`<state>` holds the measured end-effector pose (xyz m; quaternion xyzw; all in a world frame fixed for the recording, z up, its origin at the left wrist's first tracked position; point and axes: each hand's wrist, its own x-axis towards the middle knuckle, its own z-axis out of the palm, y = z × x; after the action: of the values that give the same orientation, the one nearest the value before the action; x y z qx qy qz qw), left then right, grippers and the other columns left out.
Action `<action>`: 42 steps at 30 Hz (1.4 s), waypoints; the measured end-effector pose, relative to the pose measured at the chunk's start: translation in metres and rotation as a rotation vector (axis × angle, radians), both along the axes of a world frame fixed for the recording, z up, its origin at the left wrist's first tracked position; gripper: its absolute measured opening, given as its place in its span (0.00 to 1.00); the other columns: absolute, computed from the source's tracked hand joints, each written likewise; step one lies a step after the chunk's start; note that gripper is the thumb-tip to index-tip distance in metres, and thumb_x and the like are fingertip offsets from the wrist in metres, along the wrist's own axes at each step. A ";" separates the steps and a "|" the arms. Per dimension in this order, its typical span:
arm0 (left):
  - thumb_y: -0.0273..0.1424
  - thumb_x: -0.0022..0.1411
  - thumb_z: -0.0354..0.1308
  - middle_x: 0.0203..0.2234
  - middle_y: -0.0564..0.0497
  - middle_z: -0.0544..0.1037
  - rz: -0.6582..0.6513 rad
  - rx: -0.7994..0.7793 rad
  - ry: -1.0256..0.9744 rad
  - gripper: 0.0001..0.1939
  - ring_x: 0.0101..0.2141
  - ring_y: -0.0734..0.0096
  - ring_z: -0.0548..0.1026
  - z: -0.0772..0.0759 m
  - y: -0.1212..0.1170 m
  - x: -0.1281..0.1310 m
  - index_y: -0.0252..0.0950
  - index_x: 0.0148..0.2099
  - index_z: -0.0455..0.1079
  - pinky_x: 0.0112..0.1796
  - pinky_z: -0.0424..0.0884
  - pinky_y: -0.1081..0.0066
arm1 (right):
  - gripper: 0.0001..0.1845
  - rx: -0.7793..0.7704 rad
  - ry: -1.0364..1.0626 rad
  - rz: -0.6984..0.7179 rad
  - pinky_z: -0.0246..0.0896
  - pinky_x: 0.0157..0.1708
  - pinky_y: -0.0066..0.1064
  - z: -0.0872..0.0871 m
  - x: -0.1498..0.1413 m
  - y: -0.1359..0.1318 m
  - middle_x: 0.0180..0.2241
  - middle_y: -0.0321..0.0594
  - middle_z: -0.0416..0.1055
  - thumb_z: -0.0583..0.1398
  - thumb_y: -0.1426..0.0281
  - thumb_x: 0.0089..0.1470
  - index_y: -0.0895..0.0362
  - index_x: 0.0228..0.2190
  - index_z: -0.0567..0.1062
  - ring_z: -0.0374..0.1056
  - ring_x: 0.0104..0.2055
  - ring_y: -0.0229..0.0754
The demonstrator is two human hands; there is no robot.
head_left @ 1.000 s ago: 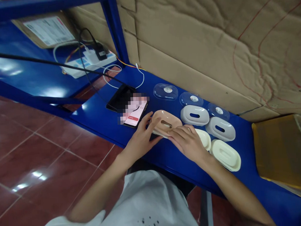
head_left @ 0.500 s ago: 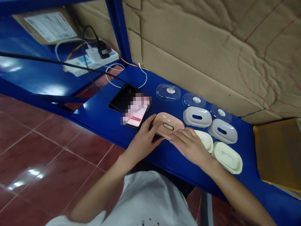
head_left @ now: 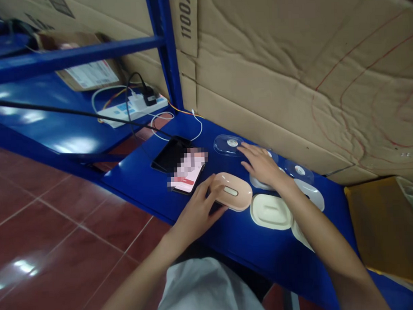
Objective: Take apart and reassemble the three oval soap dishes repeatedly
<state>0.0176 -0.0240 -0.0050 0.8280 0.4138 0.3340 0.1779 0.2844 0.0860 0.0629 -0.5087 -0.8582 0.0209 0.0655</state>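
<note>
My left hand point(head_left: 197, 212) rests against the near left side of a pink oval soap dish point(head_left: 233, 190) on the blue shelf point(head_left: 149, 184), with the thumb and fingers loosely curved round its edge. My right hand point(head_left: 259, 163) stretches out flat, fingers apart, just to the right of a clear oval lid point(head_left: 228, 144). It hovers over a white dish point(head_left: 258, 182) and a second clear lid. A cream dish point(head_left: 271, 211) lies right of the pink one.
A phone point(head_left: 187, 171) with a lit screen lies on a black tablet point(head_left: 169, 154) left of the dishes. A power strip point(head_left: 133, 108) with cables sits at the back left. Cardboard point(head_left: 292, 79) lines the rear wall. A yellow padded envelope point(head_left: 385, 221) lies at the right.
My right hand left the pink dish and reached back toward the clear lids. My left hand stayed at the pink dish, which now lies flat. The view tilted upward.
</note>
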 end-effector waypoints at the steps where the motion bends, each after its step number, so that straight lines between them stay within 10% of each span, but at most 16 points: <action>1: 0.35 0.75 0.62 0.71 0.34 0.62 0.006 -0.006 -0.005 0.32 0.71 0.44 0.65 0.001 0.000 0.000 0.44 0.75 0.56 0.67 0.70 0.43 | 0.30 -0.022 -0.016 -0.003 0.58 0.68 0.58 -0.002 -0.001 0.013 0.73 0.57 0.61 0.57 0.69 0.69 0.58 0.69 0.66 0.61 0.73 0.62; 14: 0.33 0.76 0.61 0.71 0.38 0.64 0.012 -0.066 -0.056 0.31 0.71 0.49 0.66 0.004 -0.001 -0.003 0.46 0.75 0.55 0.68 0.70 0.47 | 0.41 -0.091 0.032 0.007 0.61 0.63 0.57 -0.006 -0.025 0.047 0.66 0.57 0.69 0.69 0.53 0.60 0.55 0.67 0.66 0.69 0.65 0.64; 27: 0.36 0.74 0.65 0.68 0.38 0.69 0.047 -0.068 -0.188 0.37 0.69 0.51 0.70 -0.002 0.001 -0.003 0.44 0.77 0.51 0.67 0.71 0.48 | 0.34 0.006 0.299 0.022 0.65 0.66 0.58 -0.001 -0.006 -0.094 0.68 0.53 0.68 0.66 0.52 0.64 0.50 0.66 0.67 0.66 0.70 0.61; 42: 0.33 0.72 0.67 0.68 0.39 0.67 0.071 -0.096 -0.185 0.34 0.69 0.51 0.69 -0.002 0.002 -0.004 0.47 0.73 0.57 0.66 0.72 0.47 | 0.32 0.031 0.205 0.072 0.67 0.63 0.59 -0.010 -0.026 -0.107 0.67 0.54 0.70 0.66 0.54 0.65 0.52 0.65 0.69 0.68 0.67 0.62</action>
<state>0.0137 -0.0219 -0.0071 0.7691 0.4401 0.3949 0.2428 0.2586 -0.0206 0.0524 -0.4719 -0.8649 0.0619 0.1598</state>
